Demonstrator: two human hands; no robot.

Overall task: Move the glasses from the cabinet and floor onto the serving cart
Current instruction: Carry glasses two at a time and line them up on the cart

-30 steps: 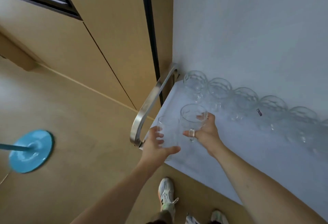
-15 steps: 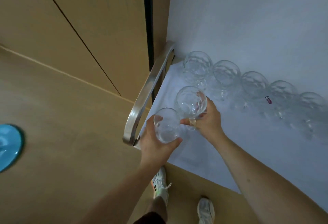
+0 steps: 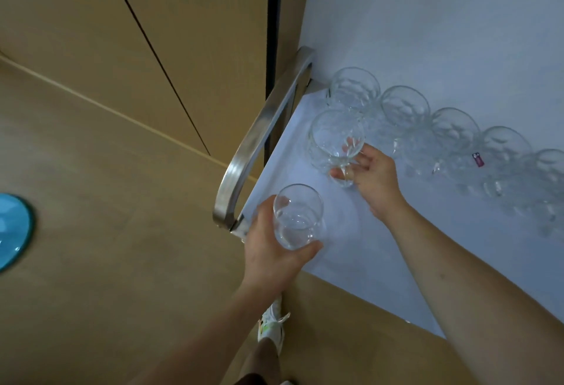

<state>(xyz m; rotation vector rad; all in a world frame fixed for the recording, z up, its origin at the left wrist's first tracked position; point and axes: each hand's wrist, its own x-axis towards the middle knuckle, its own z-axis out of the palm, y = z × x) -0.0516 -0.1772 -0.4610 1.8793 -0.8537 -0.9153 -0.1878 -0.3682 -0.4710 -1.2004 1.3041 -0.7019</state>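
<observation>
- At the near corner of the serving cart (image 3: 381, 262), beside its metal handle (image 3: 259, 140), the left hand (image 3: 274, 250) grips a smooth glass (image 3: 297, 216), fingers and thumb curled round its side.
- Further in, the right hand (image 3: 372, 177) pinches the stem of a cut glass (image 3: 335, 137); its foot seems to sit on the white top, though the glare makes that hard to judge.
- Along the wall, a row of glasses (image 3: 451, 128) stands on the cart, the nearest just beside the cut glass.
- On the wooden floor (image 3: 106, 232) to the left lies a blue disc (image 3: 12, 229), well apart.
</observation>
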